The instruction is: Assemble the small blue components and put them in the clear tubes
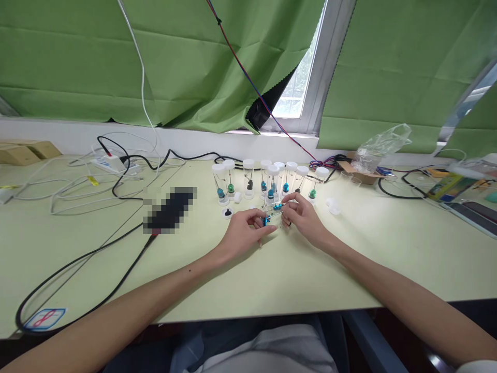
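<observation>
Above the table's middle, my left hand (246,226) pinches a small shiny blue part (266,221) between thumb and fingers. Close beside it, my right hand (302,213) has its fingers closed around a thin metal rod at a second blue part (278,206). Thin rods run between the two blue parts, but how they join is too small to make out. Just behind my hands stand several clear tubes (248,182) with white caps, holding blue, green or dark pieces on wires. A small round dish (227,213) with a black piece lies left of my hands.
A pixelated black object (171,210) with a cable lies to the left. White and black cables spread around a power strip (116,165). White caps (333,206) lie right of the tubes. Farther right are a cardboard box (359,173) with a plastic bag and a phone-like slab (468,217).
</observation>
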Tool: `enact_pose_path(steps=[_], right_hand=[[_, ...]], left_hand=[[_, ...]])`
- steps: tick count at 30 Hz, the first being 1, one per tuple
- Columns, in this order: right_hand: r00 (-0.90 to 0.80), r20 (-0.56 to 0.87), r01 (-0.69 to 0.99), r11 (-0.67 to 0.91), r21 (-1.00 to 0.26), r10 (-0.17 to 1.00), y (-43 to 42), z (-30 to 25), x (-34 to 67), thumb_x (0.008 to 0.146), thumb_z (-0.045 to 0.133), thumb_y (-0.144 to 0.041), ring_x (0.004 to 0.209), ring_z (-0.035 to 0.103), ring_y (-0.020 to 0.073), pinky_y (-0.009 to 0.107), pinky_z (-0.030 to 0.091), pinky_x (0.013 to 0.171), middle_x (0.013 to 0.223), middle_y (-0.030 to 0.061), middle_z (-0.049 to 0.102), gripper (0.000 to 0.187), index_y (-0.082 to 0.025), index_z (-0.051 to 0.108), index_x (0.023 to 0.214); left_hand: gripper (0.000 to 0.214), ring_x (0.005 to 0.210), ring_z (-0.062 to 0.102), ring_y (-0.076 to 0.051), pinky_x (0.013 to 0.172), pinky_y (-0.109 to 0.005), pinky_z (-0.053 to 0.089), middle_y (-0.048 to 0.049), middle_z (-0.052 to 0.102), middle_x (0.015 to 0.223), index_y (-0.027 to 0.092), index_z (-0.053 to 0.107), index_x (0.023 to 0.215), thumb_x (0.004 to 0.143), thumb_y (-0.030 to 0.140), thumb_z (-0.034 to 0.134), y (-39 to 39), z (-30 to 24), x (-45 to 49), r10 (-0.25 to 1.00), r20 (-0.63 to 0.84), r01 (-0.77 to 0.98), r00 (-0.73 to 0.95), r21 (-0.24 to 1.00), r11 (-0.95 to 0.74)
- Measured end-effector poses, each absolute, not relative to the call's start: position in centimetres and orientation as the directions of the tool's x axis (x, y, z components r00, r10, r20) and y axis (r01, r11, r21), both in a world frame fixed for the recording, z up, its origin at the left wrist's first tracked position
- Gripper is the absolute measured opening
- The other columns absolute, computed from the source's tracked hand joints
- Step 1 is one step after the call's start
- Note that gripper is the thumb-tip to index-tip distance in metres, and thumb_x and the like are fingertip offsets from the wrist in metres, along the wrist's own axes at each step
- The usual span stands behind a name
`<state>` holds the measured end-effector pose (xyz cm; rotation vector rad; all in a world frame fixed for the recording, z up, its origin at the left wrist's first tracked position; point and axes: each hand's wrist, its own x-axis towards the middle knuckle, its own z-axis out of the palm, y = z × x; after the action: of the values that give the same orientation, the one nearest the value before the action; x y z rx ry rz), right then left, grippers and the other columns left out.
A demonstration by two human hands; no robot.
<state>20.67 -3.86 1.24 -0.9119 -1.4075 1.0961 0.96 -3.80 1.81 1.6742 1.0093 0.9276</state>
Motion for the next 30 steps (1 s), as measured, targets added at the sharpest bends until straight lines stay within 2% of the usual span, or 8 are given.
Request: enact_pose_path(steps=[30], right_hand=[[-0.114, 0.285, -0.048, 0.282, -0.958, 0.952, -3.9, 1.22, 20.56, 0.087, 0.063, -0.03, 0.052, 0.047, 0.0112, 0.028, 0.042, 0.054, 0.056, -0.0097, 0.046, 0.016, -0.024, 0.049, 0.095]], left_hand=[[0.032, 0.047, 0.06, -0.012, 0.05, -0.027, 0.047, 0.0053, 0.056, 0.062, 0.018, 0.066, 0.089, 0.073, 0.043, 0.078, -3.76, 1.77, 1.02, 0.922, 0.124, 0.219, 0.366, 0.952, -0.215]])
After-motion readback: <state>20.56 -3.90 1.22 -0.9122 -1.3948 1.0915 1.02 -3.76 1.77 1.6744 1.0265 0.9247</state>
